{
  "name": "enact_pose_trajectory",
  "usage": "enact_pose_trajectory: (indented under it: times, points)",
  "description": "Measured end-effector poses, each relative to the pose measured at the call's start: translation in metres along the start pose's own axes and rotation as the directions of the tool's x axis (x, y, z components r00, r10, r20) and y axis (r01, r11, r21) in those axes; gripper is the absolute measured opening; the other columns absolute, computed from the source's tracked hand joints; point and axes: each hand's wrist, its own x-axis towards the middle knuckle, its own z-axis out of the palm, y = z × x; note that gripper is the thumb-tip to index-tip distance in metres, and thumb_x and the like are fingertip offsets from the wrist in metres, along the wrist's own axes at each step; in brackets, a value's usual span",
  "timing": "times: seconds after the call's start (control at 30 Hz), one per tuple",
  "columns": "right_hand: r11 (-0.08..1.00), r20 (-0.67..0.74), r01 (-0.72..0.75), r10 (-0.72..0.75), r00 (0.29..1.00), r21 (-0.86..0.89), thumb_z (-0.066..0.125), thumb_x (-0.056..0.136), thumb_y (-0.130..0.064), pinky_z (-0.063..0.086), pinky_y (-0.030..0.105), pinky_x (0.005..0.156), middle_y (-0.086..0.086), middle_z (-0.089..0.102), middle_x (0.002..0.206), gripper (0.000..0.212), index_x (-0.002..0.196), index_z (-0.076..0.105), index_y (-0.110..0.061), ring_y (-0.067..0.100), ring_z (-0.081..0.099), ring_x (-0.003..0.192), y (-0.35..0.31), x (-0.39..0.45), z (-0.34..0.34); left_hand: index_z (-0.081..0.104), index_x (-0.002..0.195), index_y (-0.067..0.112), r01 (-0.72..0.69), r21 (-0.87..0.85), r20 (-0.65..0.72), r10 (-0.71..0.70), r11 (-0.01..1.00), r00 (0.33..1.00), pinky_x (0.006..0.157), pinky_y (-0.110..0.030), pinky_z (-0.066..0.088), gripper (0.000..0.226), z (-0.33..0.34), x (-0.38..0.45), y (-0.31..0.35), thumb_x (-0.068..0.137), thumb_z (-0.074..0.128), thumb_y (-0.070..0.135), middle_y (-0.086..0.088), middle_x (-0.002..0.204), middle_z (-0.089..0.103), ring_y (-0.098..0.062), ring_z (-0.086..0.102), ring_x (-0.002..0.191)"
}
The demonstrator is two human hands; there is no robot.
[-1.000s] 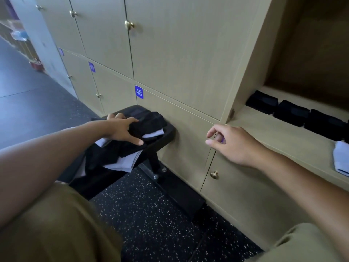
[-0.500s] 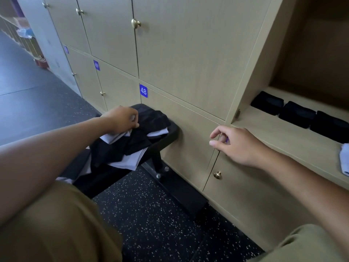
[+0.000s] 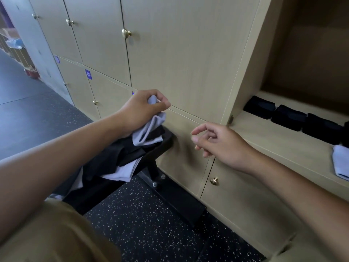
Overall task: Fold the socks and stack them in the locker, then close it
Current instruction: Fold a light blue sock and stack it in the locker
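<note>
Pale wood-grain laminate covers the locker doors [image 3: 181,59], each with a round brass knob [image 3: 126,33]. One blue square label [image 3: 88,74] on a lower door reads "49", tilted; a second blue label is mostly hidden behind the left hand, unreadable.

Left hand [image 3: 140,108]: fingers curled tight, gripping a light grey sock [image 3: 149,132] by its upper end. Soft knit, limp; the rest hangs below the fist, its lower end just over the pile.

Pile of socks [image 3: 117,157] on the black padded table [image 3: 160,146], near its end closest to the lockers: black pieces crumpled on top, pale grey-white ones flat beneath, some slipping over the near edge. Table rests on a black metal leg with silver bolts [image 3: 162,176].

Right hand [image 3: 217,142]: held in the air in front of a lower locker door, touching nothing, fingers loosely bent, thumb and forefinger apart. Well apart from the held sock.

Open locker [image 3: 283,140] at right, same laminate inside. Along the back of its shelf, a row of folded black socks [image 3: 289,118], blocky and side by side, touching. One folded light grey sock [image 3: 340,163] lies nearer the shelf's front edge, cut by the frame.

Floor [image 3: 147,224]: black rubber, speckled white. Tan fabric [image 3: 56,235] at the bottom left corner of the view.
</note>
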Motion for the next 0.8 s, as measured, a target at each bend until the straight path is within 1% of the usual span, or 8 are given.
enact_pose_trajectory:
  times: [0.17,0.33,0.43,0.53,0.6,0.67,0.73,0.8]
  points:
    - [0.965,-0.033,0.009,-0.001,0.999,0.262,0.065,0.097,-0.027,0.053,0.03,0.071,0.009,0.075,0.095,0.022,0.112,0.066,-0.01,0.016,0.063,0.07,-0.021,-0.002,0.01,0.065,0.097,0.013,0.156,-0.263,0.107,-0.132,0.952,0.985,0.058,-0.027,0.044,0.009,0.031,-0.004,0.01,0.1,0.062,0.02,0.006,0.061,0.057,-0.01,0.052,0.053]
    - [0.935,-0.058,-0.029,0.053,0.997,0.353,0.065,0.096,-0.035,0.059,0.041,0.082,0.015,0.073,0.107,0.03,0.115,0.064,-0.012,0.015,0.068,0.079,-0.03,-0.006,0.013,0.063,0.109,0.014,0.348,-0.541,0.301,-0.211,0.765,0.93,0.065,-0.028,0.052,0.013,0.052,-0.01,0.021,0.103,0.054,0.022,-0.006,0.091,0.056,-0.019,0.06,0.072]
    - [0.909,-0.073,-0.078,0.118,0.99,0.409,0.065,0.096,-0.035,0.061,0.038,0.08,0.015,0.075,0.105,0.034,0.117,0.065,-0.007,0.015,0.07,0.078,-0.03,-0.007,0.011,0.057,0.123,0.018,0.34,-0.57,0.327,-0.173,0.748,0.929,0.078,-0.031,0.049,0.024,0.06,-0.011,0.024,0.103,0.053,0.031,-0.002,0.108,0.051,-0.014,0.061,0.083]
    - [0.867,-0.047,-0.109,0.151,0.988,0.487,0.066,0.097,-0.022,0.063,0.029,0.077,0.017,0.076,0.104,0.029,0.116,0.066,-0.001,0.017,0.073,0.079,-0.028,-0.007,0.008,0.05,0.132,0.022,0.331,-0.537,0.315,-0.18,0.776,0.932,0.089,-0.029,0.047,0.028,0.069,-0.011,0.026,0.107,0.045,0.032,-0.003,0.119,0.048,-0.013,0.053,0.112]
    - [0.822,-0.029,-0.125,0.169,0.985,0.556,0.062,0.1,-0.014,0.062,0.027,0.08,0.017,0.076,0.105,0.021,0.114,0.069,-0.001,0.02,0.075,0.087,-0.026,-0.007,0.006,0.046,0.138,0.026,0.333,-0.541,0.315,-0.181,0.772,0.932,0.09,-0.028,0.047,0.031,0.073,-0.011,0.026,0.107,0.045,0.028,-0.007,0.121,0.048,-0.012,0.053,0.111]
    - [0.775,-0.037,-0.134,0.199,0.979,0.617,0.056,0.101,-0.01,0.061,0.032,0.089,0.019,0.075,0.107,0.02,0.112,0.07,0.0,0.027,0.075,0.098,-0.023,-0.006,0.002,0.038,0.143,0.027,0.335,-0.573,0.326,-0.167,0.748,0.93,0.094,-0.031,0.048,0.042,0.073,-0.01,0.024,0.103,0.051,0.021,-0.008,0.117,0.05,-0.017,0.058,0.099]
    - [0.743,-0.072,-0.132,0.236,0.969,0.656,0.053,0.101,-0.006,0.06,0.034,0.091,0.021,0.075,0.108,0.021,0.109,0.07,0.002,0.03,0.073,0.103,-0.021,-0.005,-0.001,0.037,0.136,0.02,0.361,-0.601,0.36,-0.162,0.713,0.919,0.101,-0.036,0.047,0.048,0.071,-0.007,0.02,0.094,0.059,0.013,-0.012,0.111,0.056,-0.022,0.063,0.097]
    - [0.757,-0.141,-0.119,0.27,0.952,0.643,0.053,0.098,-0.002,0.06,0.035,0.092,0.02,0.075,0.106,0.019,0.102,0.072,0.0,0.03,0.073,0.104,-0.017,-0.005,-0.003,0.045,0.114,0.013,0.401,-0.588,0.421,-0.158,0.702,0.893,0.101,-0.04,0.045,0.032,0.068,-0.006,0.021,0.086,0.058,0.01,-0.018,0.109,0.056,-0.03,0.062,0.103]
